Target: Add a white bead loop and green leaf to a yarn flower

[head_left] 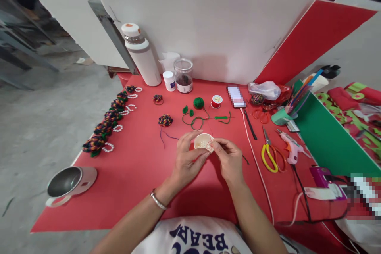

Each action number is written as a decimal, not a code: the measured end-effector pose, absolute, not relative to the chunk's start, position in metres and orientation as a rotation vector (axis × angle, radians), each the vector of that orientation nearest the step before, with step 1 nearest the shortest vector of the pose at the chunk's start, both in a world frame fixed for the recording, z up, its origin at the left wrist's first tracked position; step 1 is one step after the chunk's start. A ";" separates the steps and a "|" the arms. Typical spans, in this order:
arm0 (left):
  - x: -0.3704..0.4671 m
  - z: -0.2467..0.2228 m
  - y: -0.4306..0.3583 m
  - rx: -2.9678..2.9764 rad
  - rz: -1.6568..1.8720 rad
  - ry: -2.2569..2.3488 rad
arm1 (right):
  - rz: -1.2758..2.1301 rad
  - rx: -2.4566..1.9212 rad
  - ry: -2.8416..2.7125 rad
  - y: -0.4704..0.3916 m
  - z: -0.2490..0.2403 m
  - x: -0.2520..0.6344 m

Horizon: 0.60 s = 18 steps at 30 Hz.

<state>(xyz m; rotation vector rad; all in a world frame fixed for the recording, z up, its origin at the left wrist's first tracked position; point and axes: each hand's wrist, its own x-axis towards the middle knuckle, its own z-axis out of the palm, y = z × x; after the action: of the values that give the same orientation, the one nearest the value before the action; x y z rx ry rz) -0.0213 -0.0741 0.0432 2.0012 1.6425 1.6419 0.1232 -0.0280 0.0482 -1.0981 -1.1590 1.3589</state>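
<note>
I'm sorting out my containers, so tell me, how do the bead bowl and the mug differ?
The bead bowl looks smaller, while the mug is larger and has a handle. The bead bowl holds pale beads; the mug shows a dark grey inside. The left hand curls around the bead bowl, while no hand touches the mug. Both have round, open tops.

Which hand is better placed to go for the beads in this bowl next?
Your right hand, probably: it pinches a thin red thread at the right rim of the bowl, while your left hand wraps the left side, apparently steadying it.
</note>
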 end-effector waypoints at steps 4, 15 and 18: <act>-0.023 0.049 -0.079 2.104 1.588 1.534 | 0.855 -1.134 -1.338 -0.029 0.059 0.146; -0.034 0.054 -0.083 1.981 1.428 1.335 | 1.038 -0.806 -2.081 -0.040 0.072 0.164; -0.036 0.048 -0.080 1.923 1.484 1.400 | 0.965 -0.882 -2.015 -0.032 0.069 0.166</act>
<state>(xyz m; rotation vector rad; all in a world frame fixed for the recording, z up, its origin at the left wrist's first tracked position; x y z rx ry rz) -0.0363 -0.0802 0.0484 1.9233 1.4000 1.4837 0.1662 -0.0322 0.0695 -0.8822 -2.0148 0.9646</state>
